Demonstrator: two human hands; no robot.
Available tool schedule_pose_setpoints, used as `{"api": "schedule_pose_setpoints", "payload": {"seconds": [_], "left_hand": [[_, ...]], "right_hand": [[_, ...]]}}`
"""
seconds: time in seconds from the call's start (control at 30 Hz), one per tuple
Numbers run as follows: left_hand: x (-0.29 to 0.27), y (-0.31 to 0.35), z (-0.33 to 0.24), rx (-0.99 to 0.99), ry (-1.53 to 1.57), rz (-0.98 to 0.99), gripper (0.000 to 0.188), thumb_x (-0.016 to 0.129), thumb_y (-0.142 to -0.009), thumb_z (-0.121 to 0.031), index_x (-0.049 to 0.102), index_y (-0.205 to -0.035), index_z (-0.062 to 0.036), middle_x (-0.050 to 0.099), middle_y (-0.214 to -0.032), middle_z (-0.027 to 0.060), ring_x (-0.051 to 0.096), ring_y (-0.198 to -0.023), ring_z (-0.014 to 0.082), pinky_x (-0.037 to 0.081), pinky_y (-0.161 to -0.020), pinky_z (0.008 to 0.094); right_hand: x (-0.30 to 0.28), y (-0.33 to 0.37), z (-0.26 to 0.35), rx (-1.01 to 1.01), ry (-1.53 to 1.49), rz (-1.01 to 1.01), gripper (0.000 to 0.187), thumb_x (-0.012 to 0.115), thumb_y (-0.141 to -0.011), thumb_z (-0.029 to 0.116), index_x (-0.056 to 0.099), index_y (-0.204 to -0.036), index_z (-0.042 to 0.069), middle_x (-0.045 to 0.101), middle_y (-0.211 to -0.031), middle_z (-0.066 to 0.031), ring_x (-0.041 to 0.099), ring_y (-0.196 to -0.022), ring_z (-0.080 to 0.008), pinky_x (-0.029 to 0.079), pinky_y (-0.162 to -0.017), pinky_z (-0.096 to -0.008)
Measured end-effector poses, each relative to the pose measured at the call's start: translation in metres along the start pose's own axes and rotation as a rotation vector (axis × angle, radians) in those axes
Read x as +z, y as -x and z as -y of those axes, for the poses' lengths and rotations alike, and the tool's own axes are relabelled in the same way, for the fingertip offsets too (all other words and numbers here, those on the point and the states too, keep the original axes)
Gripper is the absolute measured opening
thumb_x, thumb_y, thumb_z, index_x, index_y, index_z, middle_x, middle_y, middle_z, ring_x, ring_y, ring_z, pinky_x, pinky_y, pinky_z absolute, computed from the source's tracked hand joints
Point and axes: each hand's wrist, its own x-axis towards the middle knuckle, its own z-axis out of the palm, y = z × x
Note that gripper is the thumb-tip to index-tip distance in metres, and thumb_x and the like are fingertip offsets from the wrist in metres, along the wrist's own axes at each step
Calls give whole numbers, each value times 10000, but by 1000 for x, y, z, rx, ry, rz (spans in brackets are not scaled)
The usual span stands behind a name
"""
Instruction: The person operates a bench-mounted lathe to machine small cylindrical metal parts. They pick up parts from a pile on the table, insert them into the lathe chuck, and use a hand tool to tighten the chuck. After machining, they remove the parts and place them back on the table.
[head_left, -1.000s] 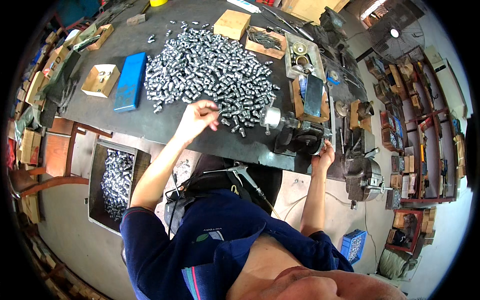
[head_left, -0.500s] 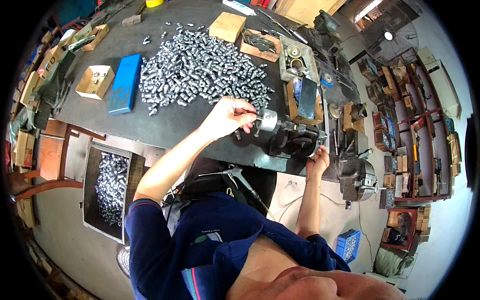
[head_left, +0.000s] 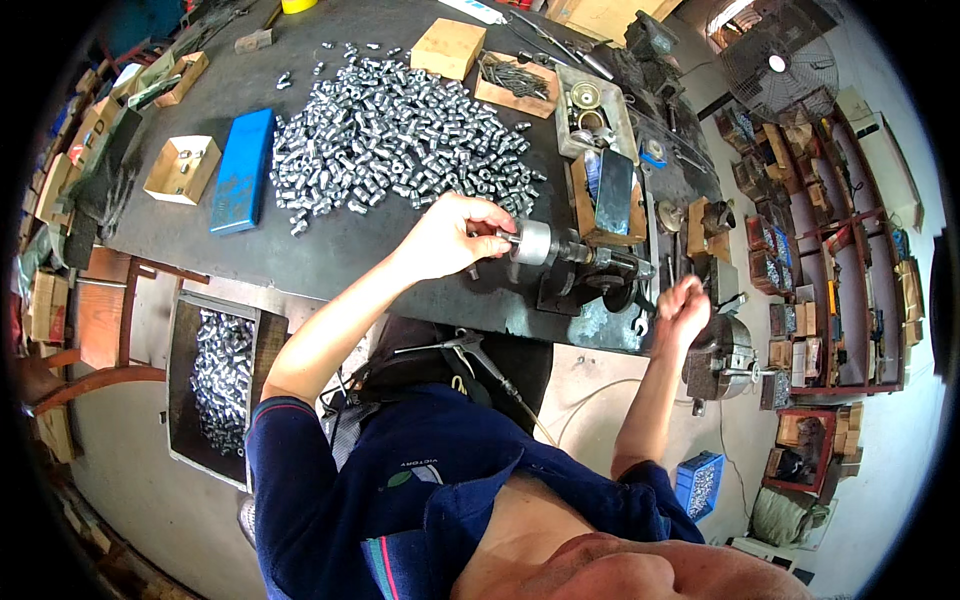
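Observation:
My left hand (head_left: 462, 236) is closed in a pinch on a small metal fitting (head_left: 508, 238), held at the face of a silvery round chuck (head_left: 531, 243). The chuck belongs to a small dark bench-mounted machine (head_left: 598, 280) near the table's front edge. Right of that machine, my right hand (head_left: 684, 310) is curled closed; whatever lies inside its fingers is hidden. An open-end wrench (head_left: 641, 325) lies just left of the right hand. Beyond my left hand spreads a large heap of small shiny metal fittings (head_left: 400, 140).
A blue box (head_left: 243, 170) and a small open carton (head_left: 182, 168) stand left of the heap. A phone (head_left: 613, 192) rests on a carton behind the machine. A bench vise (head_left: 722, 352) is at the right edge. Below left sits a bin (head_left: 262, 370) of fittings.
My right hand has moved right, away from the machine's right end, and the wrench beside it now shows. The left hand stays at the chuck, slightly shifted.

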Motion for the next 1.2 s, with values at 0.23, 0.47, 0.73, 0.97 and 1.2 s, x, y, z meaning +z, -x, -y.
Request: {"api": "schedule_pose_setpoints", "payload": {"seconds": [0.23, 0.47, 0.73, 0.97, 1.2], "left_hand": [[3, 0, 3, 74, -52, -14, 143, 626, -720, 33, 602, -859, 10, 623, -729, 53, 582, -650, 90, 475, -607, 217], [1, -1, 12, 14, 115, -19, 126, 623, -739, 19, 590, -860, 16, 608, -723, 49, 575, -632, 87, 473, -591, 214], [3, -3, 8, -25, 158, -9, 88, 607, -770, -13, 586, -844, 30, 596, -686, 64, 574, -598, 95, 480, -514, 217], [13, 0, 15, 94, 197, -104, 82, 589, -782, -1, 568, -846, 48, 592, -731, 69, 569, -607, 107, 482, -536, 230], [11, 1, 10, -14, 254, -87, 78, 582, -787, -3, 575, -856, 35, 594, -723, 65, 565, -616, 102, 473, -546, 227]], "right_hand": [[8, -85, -32, 65, -70, -10, 107, 400, -751, 100, 465, -770, 17, 296, -526, 19, 253, -418, -72, 221, -365, -202], [-48, -58, -101, 98, 148, -442, 159, 366, -827, 130, 490, -783, 42, 358, -539, 24, 273, -417, -73, 205, -375, -213], [-44, 17, -36, 149, -44, -95, 135, 371, -824, 104, 477, -773, 38, 268, -510, 39, 195, -392, -58, 160, -365, -218], [-25, 19, -14, 55, -48, 19, 144, 427, -803, 154, 480, -774, 23, 285, -516, 27, 203, -392, -57, 163, -358, -207], [-4, 2, 0, -11, -74, 58, 135, 414, -769, 150, 456, -779, 22, 307, -539, 5, 246, -431, -70, 212, -381, -200]]}}
